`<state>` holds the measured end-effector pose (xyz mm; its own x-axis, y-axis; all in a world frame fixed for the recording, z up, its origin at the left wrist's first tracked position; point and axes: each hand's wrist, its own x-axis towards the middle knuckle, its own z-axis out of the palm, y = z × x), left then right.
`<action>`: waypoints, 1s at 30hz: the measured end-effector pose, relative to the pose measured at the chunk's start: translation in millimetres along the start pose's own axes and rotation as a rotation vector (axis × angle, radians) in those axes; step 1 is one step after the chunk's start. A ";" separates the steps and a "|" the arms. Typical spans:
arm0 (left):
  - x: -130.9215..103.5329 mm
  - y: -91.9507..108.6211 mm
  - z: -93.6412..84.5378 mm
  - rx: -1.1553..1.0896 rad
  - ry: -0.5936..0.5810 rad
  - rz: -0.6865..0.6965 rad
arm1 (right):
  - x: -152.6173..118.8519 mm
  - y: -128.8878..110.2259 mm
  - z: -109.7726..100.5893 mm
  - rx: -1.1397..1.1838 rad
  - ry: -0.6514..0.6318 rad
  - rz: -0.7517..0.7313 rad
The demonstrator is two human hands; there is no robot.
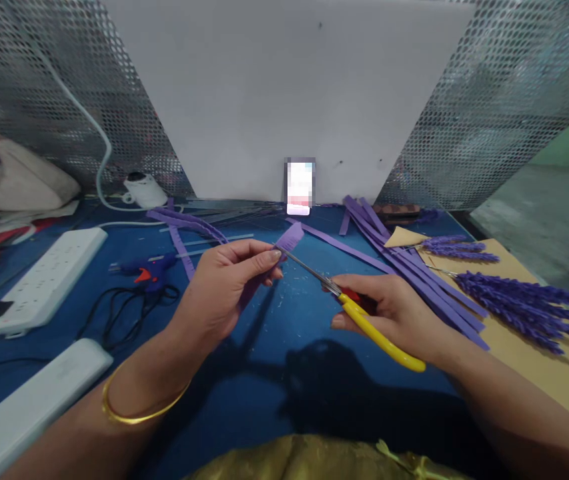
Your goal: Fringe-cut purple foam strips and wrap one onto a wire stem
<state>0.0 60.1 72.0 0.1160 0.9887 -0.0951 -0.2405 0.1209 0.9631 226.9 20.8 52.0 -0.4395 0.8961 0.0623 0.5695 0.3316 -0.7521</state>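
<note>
Between the thumb and fingers of my left hand (224,283) is a purple strip (291,237), its fringed end sticking out past the fingertips. My right hand (389,307) is wrapped round yellow-handled scissors (382,338). The scissor blades point up and left, their tips touching the strip beside my left thumb. A gold bangle circles my left wrist. Tiny purple scraps dot the blue table (309,313) below the blades.
Loose purple strips (424,287) and purple flower stems (524,300) lie at the right, partly on brown paper (514,360). A lit phone (299,187) stands at the back. At left are a blue glue gun (157,270), power strips (47,277) and a white cup (145,191).
</note>
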 end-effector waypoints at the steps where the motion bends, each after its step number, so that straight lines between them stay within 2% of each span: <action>1: 0.2 0.6 -0.5 -0.012 -0.007 -0.010 | 0.2 -0.2 -0.7 0.022 -0.006 0.006; 8: 3.0 3.0 -3.8 -0.047 -0.078 -0.153 | 0.3 2.6 -3.8 0.248 -0.072 0.048; 13: 3.0 -1.0 -2.9 -0.075 -0.042 -0.162 | 1.3 5.8 -3.6 0.196 -0.022 0.059; 25: -0.4 -5.0 -3.9 0.058 0.016 0.077 | -1.2 3.3 0.3 -0.052 0.078 -0.025; 30: -1.7 -6.9 -3.3 0.068 0.022 0.098 | -2.9 4.4 3.7 -0.079 0.094 -0.018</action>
<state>-1.7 57.9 64.7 0.0736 0.9973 -0.0041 -0.1833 0.0175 0.9829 228.1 18.5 46.1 -0.3854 0.9122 0.1394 0.6167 0.3670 -0.6964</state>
